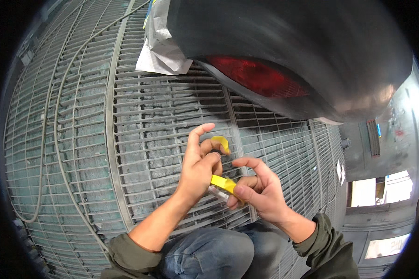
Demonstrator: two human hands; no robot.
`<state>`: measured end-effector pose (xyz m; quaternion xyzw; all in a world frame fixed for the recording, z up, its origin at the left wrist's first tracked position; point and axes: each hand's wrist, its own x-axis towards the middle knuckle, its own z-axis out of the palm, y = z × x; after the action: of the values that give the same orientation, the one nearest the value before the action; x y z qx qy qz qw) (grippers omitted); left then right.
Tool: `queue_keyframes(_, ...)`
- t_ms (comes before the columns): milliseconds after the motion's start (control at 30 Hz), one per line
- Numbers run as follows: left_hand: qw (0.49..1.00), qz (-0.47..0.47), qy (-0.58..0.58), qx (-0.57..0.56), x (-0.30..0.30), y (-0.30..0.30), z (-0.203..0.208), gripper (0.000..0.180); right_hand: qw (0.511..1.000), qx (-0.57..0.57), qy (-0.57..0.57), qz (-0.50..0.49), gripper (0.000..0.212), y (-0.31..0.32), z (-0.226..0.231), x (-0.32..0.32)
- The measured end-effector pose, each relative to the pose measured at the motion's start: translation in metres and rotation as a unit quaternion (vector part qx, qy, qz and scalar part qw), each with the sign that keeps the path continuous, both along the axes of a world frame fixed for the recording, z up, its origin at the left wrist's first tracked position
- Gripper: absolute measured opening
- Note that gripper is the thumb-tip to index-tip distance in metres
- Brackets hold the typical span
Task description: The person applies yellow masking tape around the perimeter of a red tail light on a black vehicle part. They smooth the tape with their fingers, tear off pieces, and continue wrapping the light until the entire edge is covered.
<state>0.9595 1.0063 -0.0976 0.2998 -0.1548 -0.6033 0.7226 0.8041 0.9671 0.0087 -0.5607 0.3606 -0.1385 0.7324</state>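
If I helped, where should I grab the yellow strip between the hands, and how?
I'd pinch the yellow strip flat at its middle, coming from above. That stretch looks narrow and uncovered on top, while the left hand and right hand crowd its ends.

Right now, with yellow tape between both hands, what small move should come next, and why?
I'd probably ease the right hand slightly away from the left hand to straighten the yellow tape: the strip spans both hands, the right thumb and fingers pinch one end, and it looks bent there.
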Motion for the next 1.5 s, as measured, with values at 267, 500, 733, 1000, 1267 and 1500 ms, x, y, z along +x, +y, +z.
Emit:
queue_keyframes(267,0.888,0.052,-0.449,-0.079,0.020,-0.007,0.005,0.059,0.850,-0.445,0.249,0.132,0.019,-0.063,0.017,0.038)
queue_keyframes(500,0.864,0.053,-0.496,-0.072,0.034,-0.019,-0.015,0.063,0.860,-0.452,0.221,0.089,0.007,-0.061,0.012,0.055)
queue_keyframes(733,0.998,-0.031,0.002,-0.047,0.030,-0.018,-0.019,0.037,0.883,-0.443,0.135,-0.076,0.006,-0.055,0.014,0.077)
queue_keyframes(1000,0.981,0.013,0.180,-0.071,0.043,-0.038,-0.004,0.020,0.863,-0.487,0.120,-0.057,0.012,-0.061,0.008,0.084)
queue_keyframes(1267,0.989,0.086,0.122,-0.025,0.062,-0.057,-0.014,0.021,0.865,-0.458,0.152,-0.139,0.020,-0.068,0.010,0.109)
queue_keyframes(1500,0.945,0.252,-0.209,-0.010,0.057,-0.073,-0.025,0.034,0.777,-0.599,0.143,-0.132,0.024,-0.081,-0.009,0.133)
